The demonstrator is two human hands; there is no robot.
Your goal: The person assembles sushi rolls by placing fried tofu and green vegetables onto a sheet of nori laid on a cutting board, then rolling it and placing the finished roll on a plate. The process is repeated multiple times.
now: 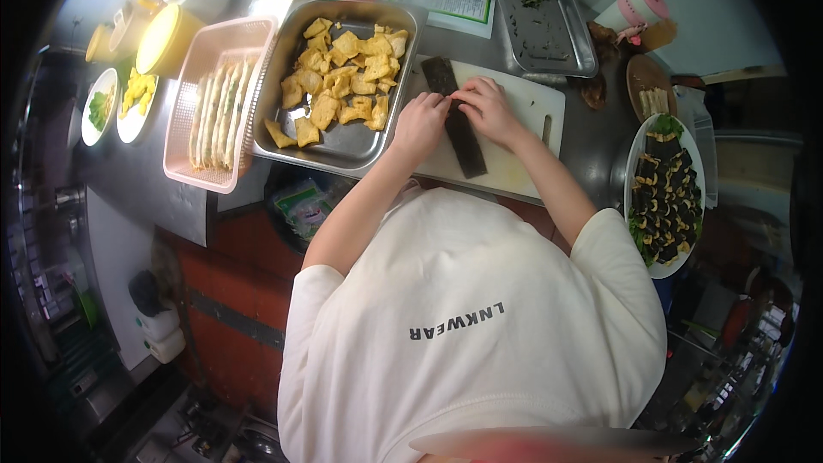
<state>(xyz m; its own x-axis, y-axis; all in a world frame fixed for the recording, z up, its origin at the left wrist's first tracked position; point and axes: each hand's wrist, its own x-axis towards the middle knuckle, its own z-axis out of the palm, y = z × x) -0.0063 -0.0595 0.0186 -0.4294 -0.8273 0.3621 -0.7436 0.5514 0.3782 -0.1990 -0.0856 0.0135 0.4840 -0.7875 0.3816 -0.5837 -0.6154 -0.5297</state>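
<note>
Working at the table's (184,197) near edge, with left hand (418,126) and right hand (487,110) half-curled, touching at fingertips over a dark strip (465,147), probably to steady it; cannot tell whether gripping. Laid on a white board (533,110) beside a tray (345,142) of yellow pieces (340,81), seemingly for reach.

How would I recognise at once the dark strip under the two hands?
On the metal counter, find the white cutting board, right of the deep tray of yellow pieces. The dark, seaweed-like strip slants across the board's left part, where the left hand and right hand meet over it. Its long, flat, nearly black shape sets it apart from the chunky pieces.
</note>
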